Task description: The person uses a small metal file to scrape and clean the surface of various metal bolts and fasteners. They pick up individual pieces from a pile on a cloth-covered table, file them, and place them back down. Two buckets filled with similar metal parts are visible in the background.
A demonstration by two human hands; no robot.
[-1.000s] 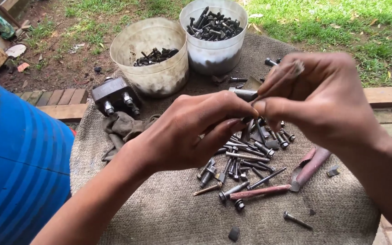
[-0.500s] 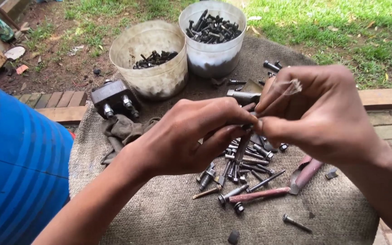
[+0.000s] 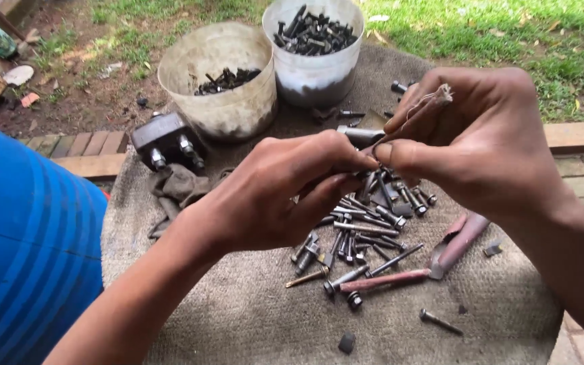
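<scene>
Both hands meet above a burlap-covered counter [image 3: 238, 318]. Right hand [image 3: 481, 145] is closed around a thin rusty rod [image 3: 422, 111] with a frayed tip poking past the knuckles. Left hand [image 3: 285, 189] pinches the rod's lower end, fingers curled shut; what else it grips cannot be told. Below them lies a loose pile of bolts [image 3: 366, 230], with two plastic tubs [image 3: 224, 101] of more hardware beyond. The rod looks stiff, light and rough with rust, so not slippery; best taken mid-shaft, clear of the fraying end.
</scene>
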